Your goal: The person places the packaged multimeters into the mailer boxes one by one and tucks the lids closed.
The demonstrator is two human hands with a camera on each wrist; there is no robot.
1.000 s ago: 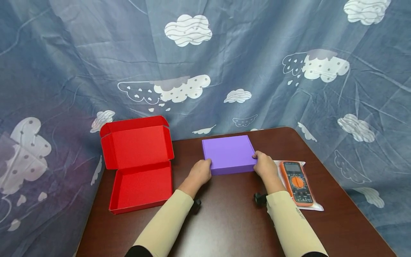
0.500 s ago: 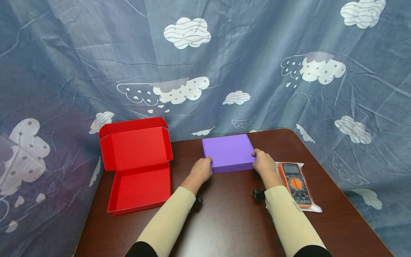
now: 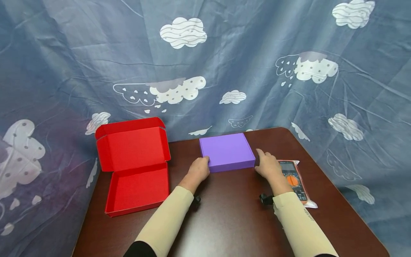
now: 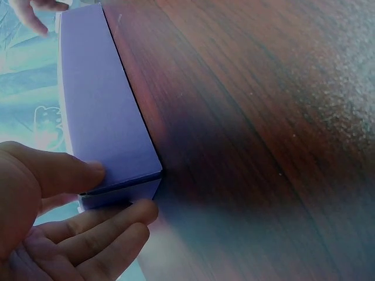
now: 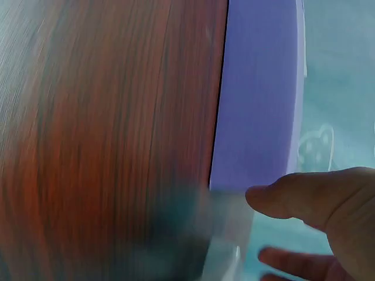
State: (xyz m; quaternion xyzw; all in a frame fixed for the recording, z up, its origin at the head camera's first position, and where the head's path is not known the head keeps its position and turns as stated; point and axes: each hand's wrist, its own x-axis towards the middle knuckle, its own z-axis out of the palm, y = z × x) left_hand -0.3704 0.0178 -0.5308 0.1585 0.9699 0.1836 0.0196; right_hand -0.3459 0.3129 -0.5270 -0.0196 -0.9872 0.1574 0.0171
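Observation:
A closed, flat purple box [image 3: 227,151] lies near the back edge of the table. My left hand [image 3: 198,170] holds its front left corner. In the left wrist view, the thumb presses the front face of the box [image 4: 108,99], with the other fingers against its short side. Just off the right end is my right hand [image 3: 269,166], its thumb and fingers spread and gripping nothing. In the right wrist view, a small gap seems to separate the thumb from the end of the box [image 5: 255,99].
An open red box [image 3: 135,148] stands at the left, its lid raised. An orange multimeter [image 3: 293,181] in a clear bag lies at the right, partly behind my right hand and forearm. A blue cloud-patterned curtain [image 3: 192,117] hangs behind the brown table [image 3: 224,217].
My right hand has let go of the purple box and moved right, over part of the multimeter. The left hand keeps its hold. The head view has shifted slightly.

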